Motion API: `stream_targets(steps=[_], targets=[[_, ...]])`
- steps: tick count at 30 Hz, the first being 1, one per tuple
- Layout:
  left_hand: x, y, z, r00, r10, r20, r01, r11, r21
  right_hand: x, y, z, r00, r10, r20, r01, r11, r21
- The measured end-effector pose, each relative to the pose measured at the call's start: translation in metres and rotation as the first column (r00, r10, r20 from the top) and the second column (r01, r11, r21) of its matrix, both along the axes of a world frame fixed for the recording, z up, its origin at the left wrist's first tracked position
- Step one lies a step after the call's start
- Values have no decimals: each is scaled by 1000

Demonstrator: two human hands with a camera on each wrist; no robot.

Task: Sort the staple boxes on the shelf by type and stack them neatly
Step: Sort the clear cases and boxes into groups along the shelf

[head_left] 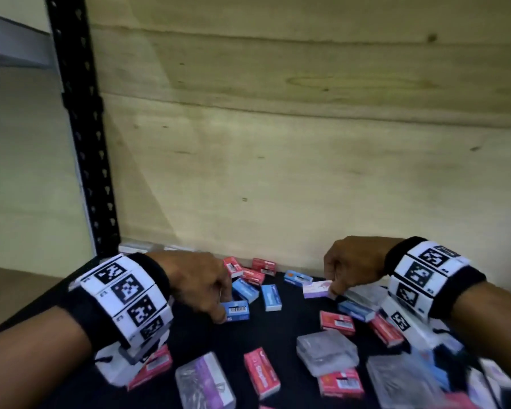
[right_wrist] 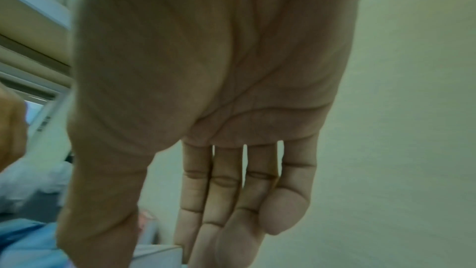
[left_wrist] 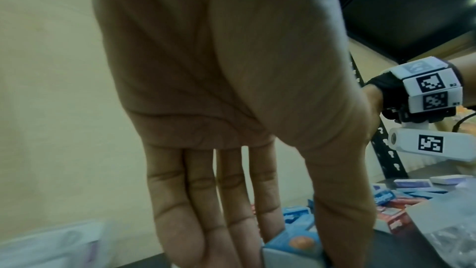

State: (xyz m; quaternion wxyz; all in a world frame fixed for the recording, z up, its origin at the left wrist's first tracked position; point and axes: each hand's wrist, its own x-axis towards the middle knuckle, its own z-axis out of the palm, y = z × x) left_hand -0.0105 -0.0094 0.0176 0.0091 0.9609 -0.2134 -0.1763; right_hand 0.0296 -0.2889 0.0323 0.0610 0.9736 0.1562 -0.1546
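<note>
Observing the left hand (head_left: 201, 286) pinching a blue staple box (head_left: 236, 310), thumb on one side and fingertips on the other, low over the black shelf (head_left: 278, 335). Observing the right hand (head_left: 351, 267) curling its fingertips onto one end of a pale lilac box (head_left: 317, 289), which appears to be resting on or just above the shelf among the scatter.

Flagging hazards, as judgement only:
- Risking a slip by holding each box only at the fingertips, with little of each box covered.
- Risking a knock to the neighbouring blue box (head_left: 272, 297) while lifting, given how closely it is lying beside the left hand.
- Risking mixed piles, with red boxes (head_left: 337, 323) and clear plastic cases (head_left: 326, 352) lying interleaved across the shelf and no sorted stack showing yet.
- Risking a leaning stack through starting it on boxes lying askew.

Comparing views:
- Head view: giving the full spread and both wrists, but hiding the fingertips behind the knuckles.
- Left wrist view: exposing the palm, the nearly straight fingers (left_wrist: 206, 211) and the thumb (left_wrist: 342, 221) bracketing the blue staple box (left_wrist: 291, 246).
- Right wrist view: showing the thumb (right_wrist: 98, 221) and fingers (right_wrist: 224, 221) straddling a pale box corner (right_wrist: 157, 256), though blurring too heavily for confirming firmness of contact.
</note>
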Motion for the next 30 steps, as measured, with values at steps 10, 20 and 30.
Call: stream_targets(steps=[10,20,30], targets=[[23,-99,-3,988,-152,21,152,988,-9,-28,-149,9,958,-274,80,273,962,19],[55,-172,-5,974,-194,117,186,980,73,-42,-238,-10,878,-469,99,469,883,30],[81,-189,-21,980,-131,151,107,982,154,-27,-262,-32,858,-510,69,512,858,-27]])
